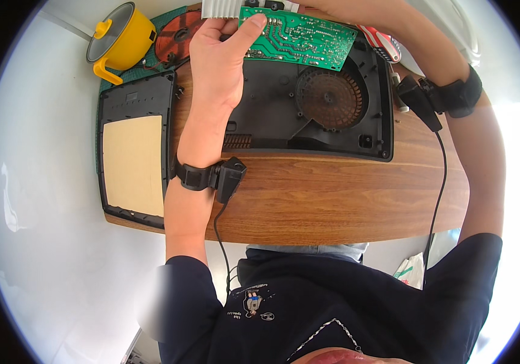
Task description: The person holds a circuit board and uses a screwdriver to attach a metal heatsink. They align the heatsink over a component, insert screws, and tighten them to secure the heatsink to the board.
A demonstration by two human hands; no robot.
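Nearest: dark T-shirt [333, 309], small printed figure on the chest. Beyond it, brown wood-grain counter [333, 200]. Green circuit board [299, 39] held up at the far side, over the open black housing [266, 109]; soldered face toward camera, long axis left to right, right end dipping slightly toward the person. Left hand [219, 57] gripping its left end, thumb flat on the face; pale finned metal piece [220, 8] just beside. Right hand cut off at the upper edge, grip cannot be told. Containers: housing, shallow, with moulded round grille [330, 97] inside; yellow pot [135, 42] at far left, lid [113, 33] on, contents not discernible. Black frame [135, 100] at left, cream sheet [132, 161] set in it
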